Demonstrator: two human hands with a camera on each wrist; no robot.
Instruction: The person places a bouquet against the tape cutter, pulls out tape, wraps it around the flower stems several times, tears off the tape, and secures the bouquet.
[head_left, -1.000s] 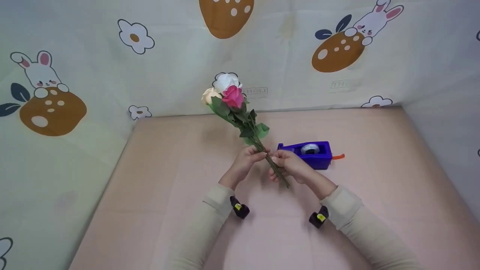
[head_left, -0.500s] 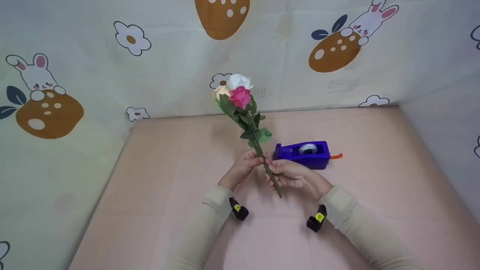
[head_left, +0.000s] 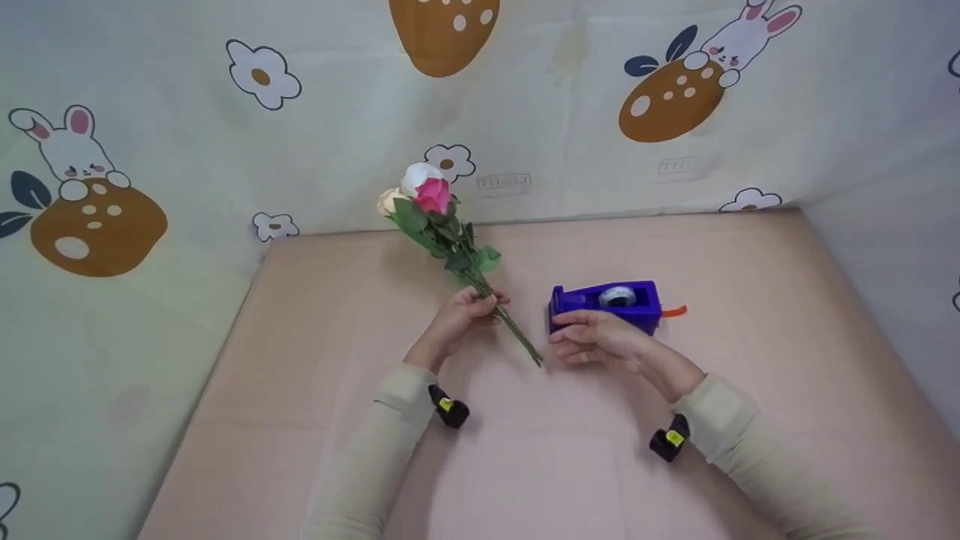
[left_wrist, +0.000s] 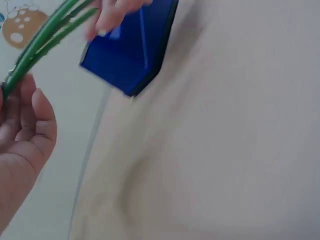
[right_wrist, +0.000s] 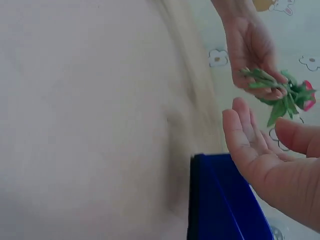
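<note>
Held up by their stems in my left hand are artificial roses: a white rose, a pink rose and a cream rose. The bunch leans to the left, blooms away from me, stem ends toward the right. My left fingers and thumb curl round the stems, as the left wrist view also shows. My right hand is apart from the flowers, fingers spread and loosely bent. In the right wrist view nothing lies in the right palm. It hovers in front of a blue tape dispenser, partly covering it.
The dispenser carries a tape roll, and an orange strip sticks out at its right end. A pinkish cloth covers the table. Behind and beside it stand walls of printed sheeting.
My right hand has let go of the stems and moved right, its fingers opening. The left hand has carried the roses to the left. The tape dispenser has stayed in place.
</note>
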